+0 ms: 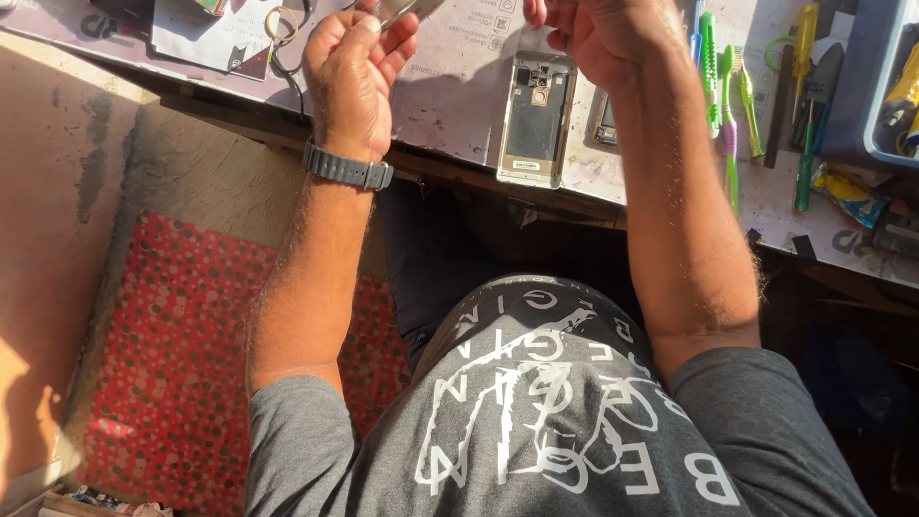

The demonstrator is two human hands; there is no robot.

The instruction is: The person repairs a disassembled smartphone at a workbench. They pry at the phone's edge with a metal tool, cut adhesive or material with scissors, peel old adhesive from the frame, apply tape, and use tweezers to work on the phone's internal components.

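At the top edge of the view, toward twelve o'clock, your left hand (356, 72) has its fingers (397, 43) pinched on a thin silvery part (400, 10), mostly cut off by the frame. Your right hand (598, 38) is raised at about one o'clock; its fingers run out of view, so you cannot tell whether they grip anything. Between the two hands, just below them, an opened gold phone body (536, 120) lies flat near the front edge of the desk (450, 96). Green-handled tools (713, 72) lie at two o'clock, just beside your right forearm. A grey watch (347, 168) wraps your left wrist.
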